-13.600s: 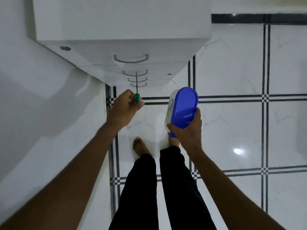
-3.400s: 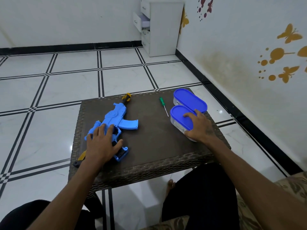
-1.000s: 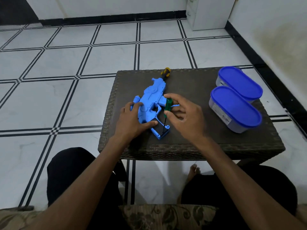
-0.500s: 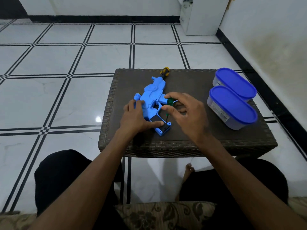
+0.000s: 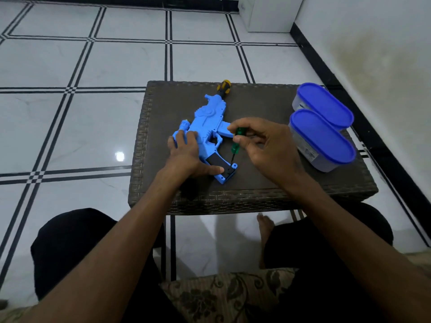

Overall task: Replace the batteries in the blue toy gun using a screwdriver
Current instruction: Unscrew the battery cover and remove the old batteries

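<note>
The blue toy gun (image 5: 210,117) lies flat on the dark wicker table (image 5: 261,183), its yellow and black muzzle pointing away from me. My left hand (image 5: 189,155) presses down on the gun's rear, fingers straight and thumb laid beside the black panel on the grip (image 5: 218,163). My right hand (image 5: 263,145) pinches the green-handled screwdriver (image 5: 236,142) between thumb and fingertips. The screwdriver stands nearly upright, its tip on the black panel near the grip's lower end.
Two oval containers with blue lids (image 5: 323,136) stand together on the table's right side, close to my right hand. A white cabinet (image 5: 268,15) stands by the far wall. My knees sit under the table's near edge, and tiled floor lies to the left.
My right hand has lifted slightly and turned around the screwdriver handle. The left hand and the gun have stayed in place. The camera has moved a little closer.
</note>
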